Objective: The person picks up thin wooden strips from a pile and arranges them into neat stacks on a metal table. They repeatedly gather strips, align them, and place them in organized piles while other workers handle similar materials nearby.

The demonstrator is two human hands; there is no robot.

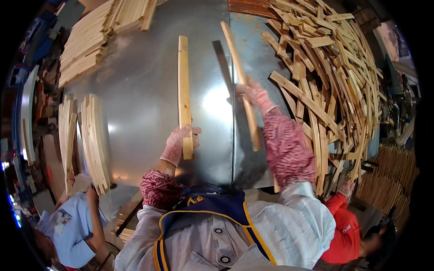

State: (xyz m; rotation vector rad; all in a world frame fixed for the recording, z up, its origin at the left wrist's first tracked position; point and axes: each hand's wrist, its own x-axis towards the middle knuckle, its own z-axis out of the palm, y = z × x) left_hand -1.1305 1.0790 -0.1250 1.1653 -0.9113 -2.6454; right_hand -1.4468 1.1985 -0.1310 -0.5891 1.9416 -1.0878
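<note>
The left hand (175,143) curls its fingers around the near end of a flat stick (183,81) over the shiny table (140,86). The right hand (257,95) grips a slanted stick (234,52) around its middle, near a messy wood pile (340,72).

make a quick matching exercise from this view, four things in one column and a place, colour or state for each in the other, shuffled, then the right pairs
1. left gloved hand
2. right gloved hand
3. jumbled pile of wooden strips
4. patterned sleeve covers

A. heaped on the right of the metal table
B. holding a wooden strip close to its near end
C. pinkish red with dark markings
D. holding another strip around its middle

Pairs: 1-B, 2-D, 3-A, 4-C
</note>
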